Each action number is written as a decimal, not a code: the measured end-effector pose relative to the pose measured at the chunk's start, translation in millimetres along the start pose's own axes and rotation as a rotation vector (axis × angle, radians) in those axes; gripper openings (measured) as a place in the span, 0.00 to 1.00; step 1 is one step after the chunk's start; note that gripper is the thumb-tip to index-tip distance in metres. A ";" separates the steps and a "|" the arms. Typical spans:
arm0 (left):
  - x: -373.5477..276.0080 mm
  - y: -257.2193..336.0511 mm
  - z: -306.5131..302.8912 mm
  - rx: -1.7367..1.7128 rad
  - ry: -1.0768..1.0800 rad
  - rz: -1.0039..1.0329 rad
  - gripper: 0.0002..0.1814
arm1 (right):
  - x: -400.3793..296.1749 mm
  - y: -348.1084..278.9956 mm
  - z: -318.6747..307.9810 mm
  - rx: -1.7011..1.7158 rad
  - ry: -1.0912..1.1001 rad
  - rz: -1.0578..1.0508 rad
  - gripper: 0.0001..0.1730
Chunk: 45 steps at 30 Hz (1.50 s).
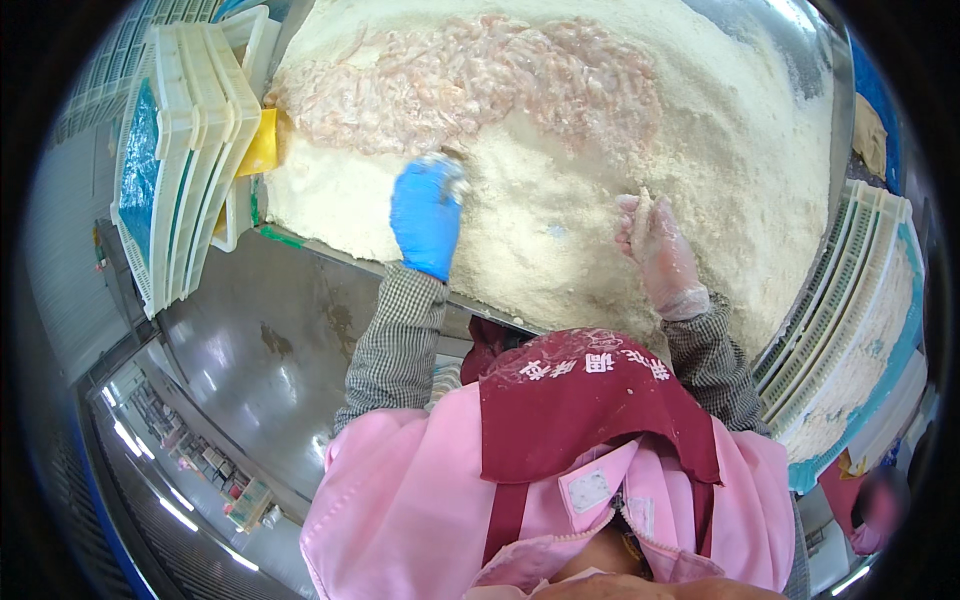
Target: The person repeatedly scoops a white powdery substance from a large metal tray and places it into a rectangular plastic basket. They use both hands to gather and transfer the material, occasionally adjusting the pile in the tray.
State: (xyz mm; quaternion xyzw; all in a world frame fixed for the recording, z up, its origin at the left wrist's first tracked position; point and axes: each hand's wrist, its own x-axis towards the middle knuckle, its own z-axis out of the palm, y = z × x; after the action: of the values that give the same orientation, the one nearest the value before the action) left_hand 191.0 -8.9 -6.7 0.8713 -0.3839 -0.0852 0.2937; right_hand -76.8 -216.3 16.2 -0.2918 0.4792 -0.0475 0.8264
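Observation:
A long heap of raw, pale pink meat pieces (480,82) lies across the back of a metal-edged table, on a thick bed of whitish flour or breading (525,247). My left hand (427,217), in a blue glove, is at the near edge of the heap with its fingers curled; floury matter clings to the fingertips, and whether it grips a piece is unclear. My right hand (660,251), in a clear glove, is palm up over the breading, its fingers closed around a coated strip of meat (643,214).
Stacked white plastic crates (187,157) stand against the table's left end, by a yellow object (260,144). More stacked trays (840,322) are close at the right, the outermost holding whitish material. Another person (870,502) is at the lower right. Wet floor shows left of me.

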 end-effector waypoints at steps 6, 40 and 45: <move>59.8 7.6 -13.1 0.481 0.159 0.107 0.13 | -7.0 1.9 -4.4 0.005 0.022 -0.010 0.32; 29.0 -7.2 -8.4 0.543 0.014 0.170 0.20 | -16.0 53.4 53.9 -0.855 -0.735 0.242 0.25; -3.6 -10.9 -7.4 0.260 -0.117 0.185 0.14 | -7.0 64.7 38.0 -0.908 -0.718 -0.113 0.27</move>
State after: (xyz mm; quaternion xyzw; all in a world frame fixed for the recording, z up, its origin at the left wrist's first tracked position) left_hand 198.1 2.8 -7.3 0.8564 -0.4867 -0.0580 0.1622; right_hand -62.5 -143.9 1.5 -0.6399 0.1250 0.2207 0.7254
